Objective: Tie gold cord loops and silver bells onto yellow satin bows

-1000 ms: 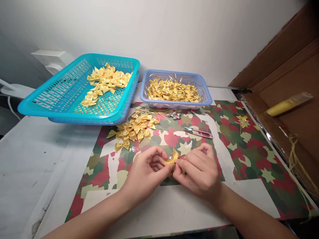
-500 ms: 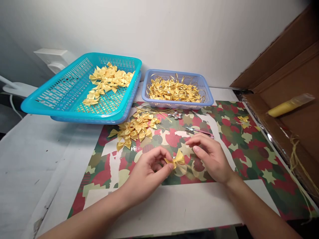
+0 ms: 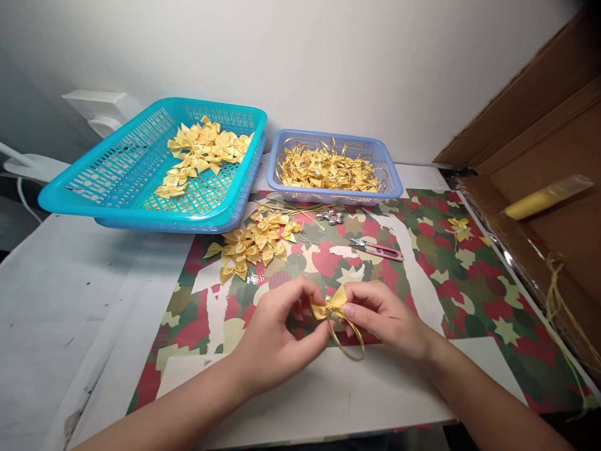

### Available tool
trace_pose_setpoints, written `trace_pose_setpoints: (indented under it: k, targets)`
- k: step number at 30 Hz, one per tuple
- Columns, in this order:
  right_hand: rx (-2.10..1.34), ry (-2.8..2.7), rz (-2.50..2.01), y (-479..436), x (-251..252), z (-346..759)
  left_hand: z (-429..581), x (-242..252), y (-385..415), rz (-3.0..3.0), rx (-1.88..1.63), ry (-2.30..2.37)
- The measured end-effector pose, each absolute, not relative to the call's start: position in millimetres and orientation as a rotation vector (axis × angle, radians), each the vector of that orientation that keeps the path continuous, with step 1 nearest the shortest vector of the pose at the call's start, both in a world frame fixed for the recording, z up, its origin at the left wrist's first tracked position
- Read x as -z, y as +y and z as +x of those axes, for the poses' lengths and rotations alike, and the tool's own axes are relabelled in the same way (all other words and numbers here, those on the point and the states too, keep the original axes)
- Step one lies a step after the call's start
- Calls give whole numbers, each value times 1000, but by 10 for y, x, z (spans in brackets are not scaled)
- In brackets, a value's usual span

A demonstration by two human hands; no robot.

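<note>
A yellow ribbon bow (image 3: 330, 307) with a small silver bell at its upper edge is held between my two hands. From its middle a gold cord loop (image 3: 355, 352) hangs toward the front. My left hand (image 3: 286, 326) is curled at the bow's left end, index finger against it and thumb just below. My right hand (image 3: 382, 316) pinches the bow's right side between thumb and forefinger; its other fingers are partly hidden. Beyond the hands lie pink-handled thread snips (image 3: 382, 252), a pile of loose yellow bows (image 3: 258, 241) and a few silver bells (image 3: 332, 217).
A turquoise basket (image 3: 154, 219) holding yellow bows stands at the left. At the back, a blue basket (image 3: 338, 199) holds bows with gold loops. Gold cords (image 3: 300, 208) lie before it. A cardboard box (image 3: 539, 156) with a yellow tube (image 3: 547, 197) borders the right.
My right hand has come left and down onto the bow and now grips its right side. The left thumb has shifted lower. The gold loop now shows clearly below the bow.
</note>
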State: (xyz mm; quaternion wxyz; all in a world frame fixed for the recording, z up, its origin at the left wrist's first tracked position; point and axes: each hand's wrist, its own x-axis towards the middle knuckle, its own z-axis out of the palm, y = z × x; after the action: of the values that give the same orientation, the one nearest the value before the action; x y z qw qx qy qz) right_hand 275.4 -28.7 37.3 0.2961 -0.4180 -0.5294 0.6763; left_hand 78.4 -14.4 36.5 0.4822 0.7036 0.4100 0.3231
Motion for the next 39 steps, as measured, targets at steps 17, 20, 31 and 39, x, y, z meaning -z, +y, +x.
trace_pose_setpoints:
  k: [17, 20, 31, 39]
  targets:
    - [-1599, -1428, -1120, -317, -289, 2702, 739, -366, -135, 1780, -951, 971]
    - [-1489, -1516, -1138, -319, -308, 2692, 746, -383, -132, 1819, -953, 1019]
    - [-1036, -1738, -1229, -378, -280, 2627, 762, -328, -140, 1950, -1059, 915]
    - [-171, -1943, -1159, -440, -201, 2484, 767, -331, -133, 1952, -1170, 920]
